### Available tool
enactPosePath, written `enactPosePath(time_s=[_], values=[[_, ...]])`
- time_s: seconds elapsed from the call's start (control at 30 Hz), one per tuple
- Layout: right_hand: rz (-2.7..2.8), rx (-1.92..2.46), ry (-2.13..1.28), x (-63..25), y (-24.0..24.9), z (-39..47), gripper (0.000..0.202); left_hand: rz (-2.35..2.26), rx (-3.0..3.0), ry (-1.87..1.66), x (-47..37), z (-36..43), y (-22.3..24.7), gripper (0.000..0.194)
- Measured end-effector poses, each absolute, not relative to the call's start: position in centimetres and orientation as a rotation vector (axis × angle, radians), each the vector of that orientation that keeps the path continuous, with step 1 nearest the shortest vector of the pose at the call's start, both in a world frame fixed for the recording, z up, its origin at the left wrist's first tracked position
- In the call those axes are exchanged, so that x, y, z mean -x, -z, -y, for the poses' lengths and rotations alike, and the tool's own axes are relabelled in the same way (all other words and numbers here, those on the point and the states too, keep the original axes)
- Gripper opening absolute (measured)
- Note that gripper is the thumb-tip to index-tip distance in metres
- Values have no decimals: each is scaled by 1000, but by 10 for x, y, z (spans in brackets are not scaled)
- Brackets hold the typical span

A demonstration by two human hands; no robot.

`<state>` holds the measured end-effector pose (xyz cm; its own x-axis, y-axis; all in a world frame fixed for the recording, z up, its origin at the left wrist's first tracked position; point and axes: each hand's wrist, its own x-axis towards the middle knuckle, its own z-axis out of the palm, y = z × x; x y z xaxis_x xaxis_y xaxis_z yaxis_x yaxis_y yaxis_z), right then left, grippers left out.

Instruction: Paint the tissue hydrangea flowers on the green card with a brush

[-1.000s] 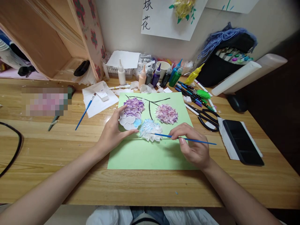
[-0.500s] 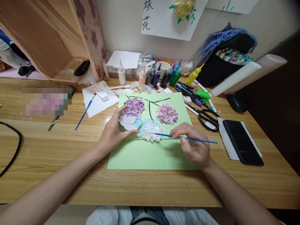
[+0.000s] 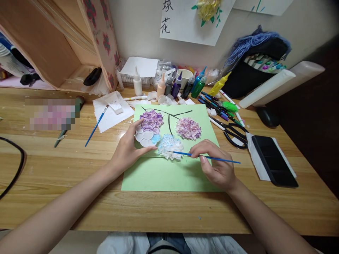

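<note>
A blue paintbrush [image 3: 222, 159] is pinched in my right hand [image 3: 215, 164], its bristles touching the blue-and-white crinkled paper flower [image 3: 170, 145]. My left hand [image 3: 128, 143] curves round a white flower-shaped paint palette [image 3: 145, 140], thumb at the lower edge and a forefinger at the top. Light blue paint fills one well, and purple shows in the upper ones. Under all this lies a green sheet of paper [image 3: 169, 176] with black drawn branches. Two purple crinkled flowers sit on it, one at upper left [image 3: 155, 118] and one at right [image 3: 188, 128].
Paint bottles [image 3: 176, 86] stand in a row behind the paper. Pens [image 3: 217, 107], black scissors [image 3: 235, 134] and a black phone-like slab [image 3: 274, 160] lie to the right. Another paintbrush [image 3: 96, 125] rests on a white tissue [image 3: 104, 109] at left.
My right hand and the paintbrush have shifted slightly left, carrying the tip farther across the blue-and-white flower. The left hand and palette stay put.
</note>
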<state>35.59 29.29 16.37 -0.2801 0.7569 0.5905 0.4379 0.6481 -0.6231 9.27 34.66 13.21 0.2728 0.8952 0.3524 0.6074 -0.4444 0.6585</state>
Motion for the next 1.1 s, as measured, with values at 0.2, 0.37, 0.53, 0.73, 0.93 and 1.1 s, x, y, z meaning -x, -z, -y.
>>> enactPosePath(time_s=[0.2, 0.37, 0.53, 0.73, 0.93, 1.1], values=[[1913, 927, -431, -356, -165, -293, 19, -1351, -2169, -1001, -93, -346, -132, 82], [1912, 957, -423, -355, -164, -293, 19, -1358, -2160, -987, -93, -347, -132, 82], [1900, 942, -461, -356, -164, -293, 20, -1355, -2161, -995, -93, -347, -132, 82], [1912, 936, -507, -355, -165, -294, 20, -1349, -2164, -1001, -92, -347, -131, 82], [1935, 929, -521, -356, -164, -294, 19, -1340, -2158, -996, -92, -346, -132, 83], [1879, 944, -528, -356, -166, -294, 20, -1351, -2160, -985, -92, -346, -132, 83]])
